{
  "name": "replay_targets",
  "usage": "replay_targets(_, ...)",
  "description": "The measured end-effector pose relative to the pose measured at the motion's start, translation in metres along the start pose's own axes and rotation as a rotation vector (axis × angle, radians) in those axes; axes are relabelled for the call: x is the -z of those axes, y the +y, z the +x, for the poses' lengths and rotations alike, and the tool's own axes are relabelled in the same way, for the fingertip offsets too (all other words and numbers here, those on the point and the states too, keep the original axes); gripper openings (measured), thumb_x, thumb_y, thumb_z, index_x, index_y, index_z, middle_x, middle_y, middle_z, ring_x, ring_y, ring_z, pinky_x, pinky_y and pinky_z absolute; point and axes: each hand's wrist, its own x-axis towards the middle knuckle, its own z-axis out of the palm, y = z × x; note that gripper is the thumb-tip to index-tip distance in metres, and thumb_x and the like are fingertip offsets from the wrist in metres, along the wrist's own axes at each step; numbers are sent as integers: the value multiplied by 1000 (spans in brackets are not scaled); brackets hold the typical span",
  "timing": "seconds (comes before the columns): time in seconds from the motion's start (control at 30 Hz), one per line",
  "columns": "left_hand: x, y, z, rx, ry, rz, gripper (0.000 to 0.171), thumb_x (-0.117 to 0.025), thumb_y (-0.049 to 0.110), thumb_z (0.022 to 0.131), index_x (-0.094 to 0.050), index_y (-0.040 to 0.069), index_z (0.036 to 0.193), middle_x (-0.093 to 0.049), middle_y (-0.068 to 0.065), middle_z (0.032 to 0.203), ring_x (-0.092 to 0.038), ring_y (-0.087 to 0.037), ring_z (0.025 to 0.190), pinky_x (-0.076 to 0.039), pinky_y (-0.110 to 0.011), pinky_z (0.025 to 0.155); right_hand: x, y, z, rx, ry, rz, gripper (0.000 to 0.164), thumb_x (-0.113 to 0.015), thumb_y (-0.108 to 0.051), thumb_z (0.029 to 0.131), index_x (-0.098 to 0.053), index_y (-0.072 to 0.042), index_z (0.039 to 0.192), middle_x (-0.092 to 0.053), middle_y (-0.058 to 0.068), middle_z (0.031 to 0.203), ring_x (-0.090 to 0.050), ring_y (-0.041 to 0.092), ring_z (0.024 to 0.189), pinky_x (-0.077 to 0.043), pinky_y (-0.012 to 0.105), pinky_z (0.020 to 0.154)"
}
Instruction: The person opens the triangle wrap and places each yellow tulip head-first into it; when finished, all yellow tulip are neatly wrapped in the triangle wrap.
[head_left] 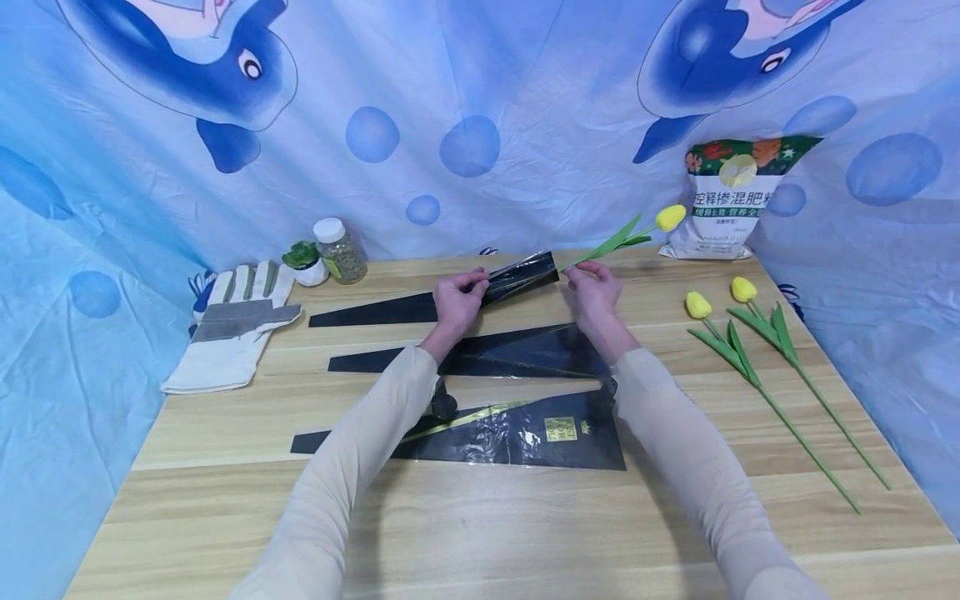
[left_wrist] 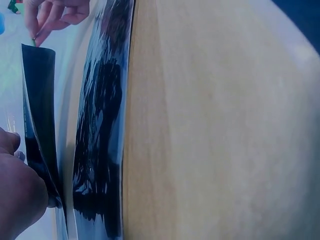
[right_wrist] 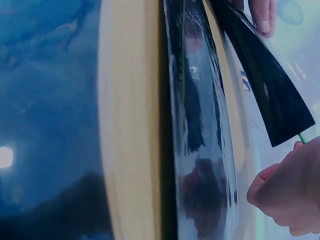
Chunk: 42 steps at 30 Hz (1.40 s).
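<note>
My left hand [head_left: 456, 307] pinches a tapered black flower sleeve [head_left: 523, 275], whose wide end is raised off the table at the back. At that wide mouth, my right hand [head_left: 596, 293] pinches the green stem of a yellow artificial tulip [head_left: 670, 218]. The bloom and leaves stick out to the right; the lower stem is hidden by the sleeve. In the right wrist view a short piece of stem [right_wrist: 302, 138] shows between the sleeve's edge and my fingers. Below my forearms lie a second black sleeve [head_left: 525, 354] and a third one [head_left: 480, 442] with gold print.
Two more yellow tulips [head_left: 738, 354] [head_left: 787, 354] lie on the right of the wooden table [head_left: 480, 525]. A fertilizer bag [head_left: 723, 204] stands at the back right. At the left are work gloves [head_left: 232, 333], a small potted plant [head_left: 303, 262] and a white-capped jar [head_left: 341, 254].
</note>
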Motion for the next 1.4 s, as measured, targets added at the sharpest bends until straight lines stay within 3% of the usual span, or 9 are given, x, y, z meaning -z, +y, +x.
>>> replay_targets(0.23,-2,-1,0,-20,-5,10,9,-75,1,88,-79,0,96,-73,-11,111,-68,-24,110,-51,-30,95,-2,6,1,-1,-20,-63,18,-73,3,87,-62,-11,89,-62,0,88,-62,21,83,-49,21,67)
replay_targets(0.57,-2,-4,-1,-16,-10,27,9,-75,3,89,-80,2,96,-73,-9,112,-67,-22,111,-50,-29,97,-3,8,-2,16,-45,-150,12,-73,2,87,-68,-5,95,-63,0,89,-59,13,76,-52,28,83)
replay_targets(0.87,-1,-2,-3,-13,-13,45,9,-75,4,89,-79,1,97,-73,-8,113,-67,-22,111,-50,-30,97,-5,7,-7,27,-66,-258,22,-67,7,88,-69,1,108,-62,0,93,-59,12,78,-53,31,86)
replay_targets(1.13,-1,-2,-4,-12,-10,69,8,-75,3,88,-80,2,95,-73,-8,112,-68,-22,110,-50,-29,96,6,1,-3,126,-146,-444,21,-73,1,87,-70,2,108,-65,4,96,-59,12,83,-52,24,79)
replay_targets(1.27,-1,-2,-4,-9,-12,67,9,-75,3,88,-79,2,96,-73,-8,112,-67,-23,110,-50,-30,97,23,-11,6,243,-281,-637,24,-72,-1,89,-69,3,113,-67,11,103,-59,17,91,-49,24,81)
replay_targets(1.4,-1,-1,-4,-9,-18,65,9,-75,3,89,-79,2,97,-73,-8,113,-67,-23,111,-49,-30,98,43,-29,18,360,-413,-879,24,-68,1,92,-68,3,116,-68,17,108,-61,23,91,-52,24,74)
